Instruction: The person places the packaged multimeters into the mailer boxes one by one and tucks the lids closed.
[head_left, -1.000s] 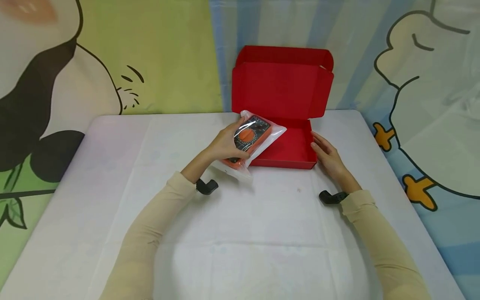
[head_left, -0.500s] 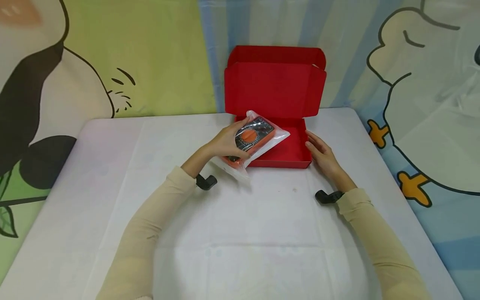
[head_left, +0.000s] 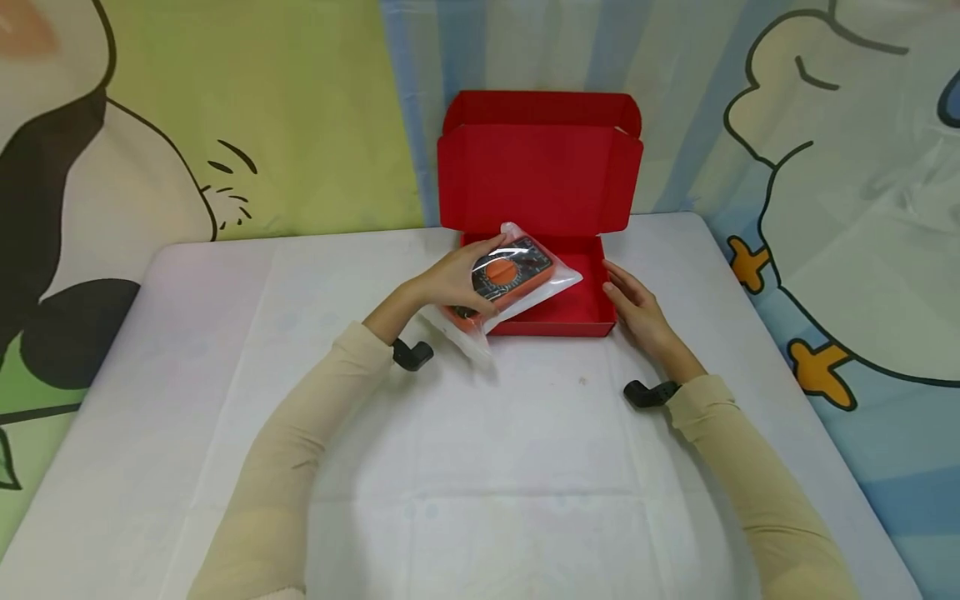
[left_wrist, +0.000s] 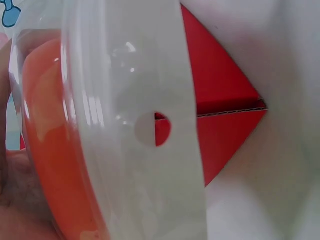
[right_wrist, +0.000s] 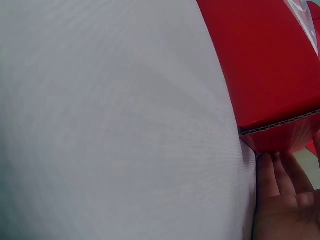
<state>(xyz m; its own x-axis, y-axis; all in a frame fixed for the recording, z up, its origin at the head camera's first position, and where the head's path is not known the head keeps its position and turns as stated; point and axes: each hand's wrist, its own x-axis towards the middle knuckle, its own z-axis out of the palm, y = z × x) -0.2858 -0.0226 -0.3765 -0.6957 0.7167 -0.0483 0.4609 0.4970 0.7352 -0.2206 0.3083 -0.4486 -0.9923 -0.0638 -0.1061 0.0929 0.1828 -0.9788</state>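
My left hand [head_left: 459,279] grips an orange and black multimeter [head_left: 504,271] sealed in a clear plastic bag, fingers along the top and thumb along the lower edge. It is tilted over the left part of an open red cardboard box [head_left: 558,327] and hides that side. In the left wrist view the bag's flap [left_wrist: 145,190], with a round hang hole, covers most of the box [left_wrist: 225,135]. My right hand [head_left: 645,312] rests against the box's right side wall. Its fingers [right_wrist: 285,175] lie fairly straight along that wall in the right wrist view.
The box's lid [head_left: 540,175] stands upright at the back, close to the cartoon-printed backdrop [head_left: 300,108]. A white cloth [head_left: 480,500] covers the table. Each wrist wears a small black camera, such as the left camera [head_left: 412,356].
The head view has shifted, so box and backdrop appear further left. My left hand has carried the bagged multimeter slightly right over the box. The right hand stays at the box's side.
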